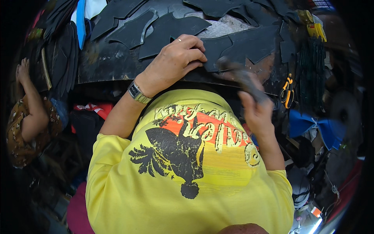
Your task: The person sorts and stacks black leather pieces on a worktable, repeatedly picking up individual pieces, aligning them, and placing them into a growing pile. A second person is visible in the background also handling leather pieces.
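Note:
My left hand (pixel 174 59), with a watch and a ring, rests at the front of the dark worktable (pixel 105 68). Its fingers are curled in a pinch beside a flat black cut piece (pixel 218 47); what lies between the fingertips is hidden. To the right, my right hand (pixel 257 111) is closed around a dark hammer (pixel 244 80), blurred by motion. The hammer's head end is raised over the table's front edge, just right of my left fingertips. More black cut pieces (pixel 171 29) overlap across the tabletop around a grey slab (pixel 224 26).
Yellow-handled pliers (pixel 287 91) hang at the table's right front. Dark strips (pixel 311 74) hang beyond them, above a blue sheet (pixel 315 126). Black sole-shaped pieces (pixel 66 58) hang at the left. Another person's arm (pixel 33 109) is at the far left.

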Available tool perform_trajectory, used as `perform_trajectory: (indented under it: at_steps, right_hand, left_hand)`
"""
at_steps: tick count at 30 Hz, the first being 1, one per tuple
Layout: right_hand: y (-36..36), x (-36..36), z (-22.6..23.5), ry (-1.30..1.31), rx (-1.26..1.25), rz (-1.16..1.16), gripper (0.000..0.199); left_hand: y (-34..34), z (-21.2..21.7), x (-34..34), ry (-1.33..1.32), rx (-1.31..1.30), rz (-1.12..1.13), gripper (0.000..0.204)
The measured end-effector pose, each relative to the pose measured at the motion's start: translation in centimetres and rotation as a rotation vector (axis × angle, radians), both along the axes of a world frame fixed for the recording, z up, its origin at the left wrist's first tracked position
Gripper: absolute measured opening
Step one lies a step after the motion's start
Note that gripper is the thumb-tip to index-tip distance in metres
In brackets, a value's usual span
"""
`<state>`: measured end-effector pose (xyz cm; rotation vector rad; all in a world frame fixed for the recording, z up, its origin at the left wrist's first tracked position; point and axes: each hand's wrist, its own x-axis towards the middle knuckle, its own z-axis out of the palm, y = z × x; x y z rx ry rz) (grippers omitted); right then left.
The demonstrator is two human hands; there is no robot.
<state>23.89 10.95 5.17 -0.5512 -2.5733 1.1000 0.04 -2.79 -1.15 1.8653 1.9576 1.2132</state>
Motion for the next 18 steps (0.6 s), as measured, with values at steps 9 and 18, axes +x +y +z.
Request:
perform_trajectory:
  at_steps: [9, 18]
  right_hand:
    - [2.1, -1.3, 0.8, -0.155, -0.04, -0.232, 0.036]
    - [4.1, -3.4, 1.5, -0.067, 0.016, -0.117, 0.031]
  left_hand:
    - [-0.9, 0.6, 0.2, -0.033, -0.019, -0.045, 0.016]
    - [-2.3, 1.2, 0.1, 0.008, -0.037, -0.034, 0.014]
